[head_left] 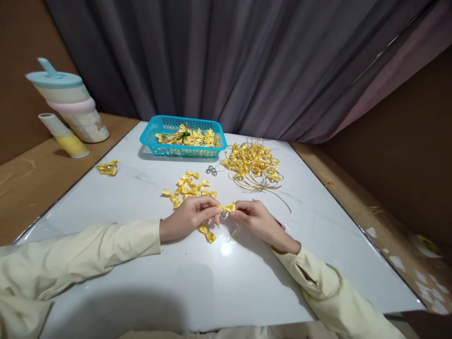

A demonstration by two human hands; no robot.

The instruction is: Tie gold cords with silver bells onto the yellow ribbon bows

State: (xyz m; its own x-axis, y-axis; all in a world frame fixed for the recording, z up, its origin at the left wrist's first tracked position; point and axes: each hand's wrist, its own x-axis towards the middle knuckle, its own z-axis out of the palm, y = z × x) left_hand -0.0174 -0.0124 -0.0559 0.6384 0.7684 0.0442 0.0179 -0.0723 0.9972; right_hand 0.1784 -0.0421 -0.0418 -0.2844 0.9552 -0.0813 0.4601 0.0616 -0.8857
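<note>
Between my hands is a yellow ribbon bow with a small silver bell hanging under it. My left hand pinches the bow's left end, while my right hand closes on its right side. A thin gold cord trails below the fingers. Just beyond my left hand lies a loose heap of yellow bows, and a single bow rests beneath that hand. A few loose silver bells sit behind the bows.
A blue plastic basket holds yellow bow pieces. To its right is a pile of bows with bells and gold cords. A small bow bundle lies at left. A tumbler and a yellow-white tube stand on the brown surface.
</note>
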